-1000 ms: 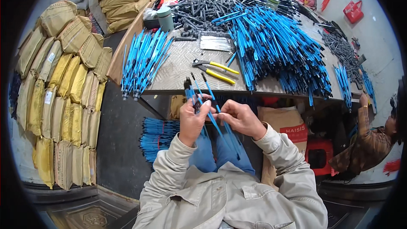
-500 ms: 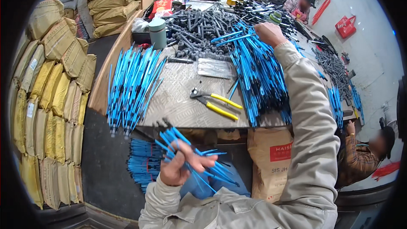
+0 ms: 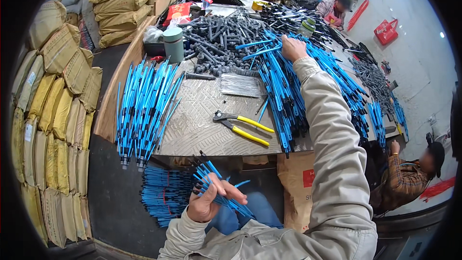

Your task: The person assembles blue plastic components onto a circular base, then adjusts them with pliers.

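My left hand [image 3: 211, 201] is held low, before the table's near edge. Its fingers are closed round a loose bundle of thin blue plastic sticks with black ends [image 3: 204, 172]. At the far end of a large heap of such blue sticks [image 3: 284, 96], my right hand [image 3: 294, 48] is closed on some of them; its fingertips are partly hidden. Another spread of blue sticks [image 3: 147, 110] lies at the table's left, its black ends overhanging the near edge. Between the two heaps rest yellow-handled pliers [image 3: 243, 126], handles apart.
Dark grey plastic bolt-like parts [image 3: 219, 38] are piled behind, near a green cup [image 3: 173, 43] and a clear pack of thin metal pins [image 3: 240, 85]. Bundled blue sticks [image 3: 163, 195] lie below the table. A paper sack [image 3: 291, 183] stands under it. Co-workers sit behind and at right.
My right hand has moved left and nearer over the heap, uncovering a bottle behind it. The left hand still holds its bundle, slightly lower and further right.
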The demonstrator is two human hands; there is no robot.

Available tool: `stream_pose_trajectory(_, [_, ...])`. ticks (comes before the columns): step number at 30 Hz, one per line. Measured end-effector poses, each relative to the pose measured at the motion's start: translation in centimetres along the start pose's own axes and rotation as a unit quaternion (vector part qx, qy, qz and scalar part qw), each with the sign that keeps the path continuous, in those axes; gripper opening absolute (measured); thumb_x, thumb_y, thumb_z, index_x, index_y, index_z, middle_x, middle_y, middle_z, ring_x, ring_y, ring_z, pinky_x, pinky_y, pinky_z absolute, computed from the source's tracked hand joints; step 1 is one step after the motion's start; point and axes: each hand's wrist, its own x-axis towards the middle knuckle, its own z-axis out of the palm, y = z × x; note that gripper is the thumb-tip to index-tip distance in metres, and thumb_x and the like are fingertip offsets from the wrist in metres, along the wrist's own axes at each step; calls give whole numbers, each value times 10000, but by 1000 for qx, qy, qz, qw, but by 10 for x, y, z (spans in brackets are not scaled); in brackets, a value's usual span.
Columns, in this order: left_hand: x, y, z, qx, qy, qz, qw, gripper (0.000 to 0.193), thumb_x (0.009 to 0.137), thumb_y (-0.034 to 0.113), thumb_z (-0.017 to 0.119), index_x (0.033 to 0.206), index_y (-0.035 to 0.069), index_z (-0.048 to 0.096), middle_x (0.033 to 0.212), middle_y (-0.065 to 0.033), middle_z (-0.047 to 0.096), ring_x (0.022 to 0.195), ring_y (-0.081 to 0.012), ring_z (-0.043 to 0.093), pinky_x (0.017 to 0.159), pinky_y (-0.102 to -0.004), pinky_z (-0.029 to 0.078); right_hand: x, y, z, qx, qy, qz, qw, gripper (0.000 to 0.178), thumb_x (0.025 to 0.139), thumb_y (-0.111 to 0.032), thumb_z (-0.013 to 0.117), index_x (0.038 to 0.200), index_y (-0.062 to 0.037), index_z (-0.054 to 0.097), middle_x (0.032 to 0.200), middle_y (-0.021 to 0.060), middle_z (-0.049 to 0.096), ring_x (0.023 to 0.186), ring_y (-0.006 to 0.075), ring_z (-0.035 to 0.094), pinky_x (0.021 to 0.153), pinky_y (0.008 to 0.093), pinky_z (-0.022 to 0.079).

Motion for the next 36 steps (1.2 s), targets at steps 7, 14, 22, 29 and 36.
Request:
stream_pose_trajectory(7, [-5, -9, 18, 125, 90, 8, 988, 259, 961, 279, 434, 909, 33, 496, 961, -261, 622, 928, -322, 632, 917, -464, 449, -22, -1, -20, -29, 15, -3, 999, 161, 782, -161, 536, 902, -61, 576, 871, 159, 655, 837, 342, 641, 719, 439, 498])
stream_pose_trajectory(14, [-4, -26, 33, 190, 131, -39, 972, 293, 970, 288, 410, 843, 48, 519, 972, -234, 627, 903, -300, 637, 860, -438, 487, -51, 20, -68, 154, 240, 5, 958, 168, 823, -247, 555, 899, -119, 634, 865, 109, 662, 818, 322, 641, 709, 417, 496])
stream_pose_trajectory(22, [2, -57, 44, 224, 142, -92, 960, 342, 971, 311, 411, 811, 40, 545, 915, -181, 641, 769, -195, 616, 711, -299, 486, -59, 54, -110, 245, 240, 97, 934, 236, 826, -322, 572, 931, -135, 669, 869, 128, 666, 817, 312, 639, 703, 400, 492])
stream_pose_trajectory(29, [1, -63, 36, 232, 184, -102, 950, 331, 965, 314, 431, 849, 35, 567, 847, -124, 643, 645, -117, 538, 570, -243, 408, -59, 51, -115, 287, 290, 84, 909, 251, 806, -331, 590, 892, -113, 680, 854, 133, 669, 801, 296, 641, 715, 373, 497])
stream_pose_trajectory(36, [9, -66, 35, 227, 200, -82, 950, 319, 957, 315, 452, 851, 38, 568, 815, -112, 634, 629, -116, 525, 564, -237, 407, -15, 100, -130, 2, 500, -191, 845, 284, 810, -305, 627, 914, -45, 673, 803, 117, 667, 725, 211, 639, 674, 310, 491])
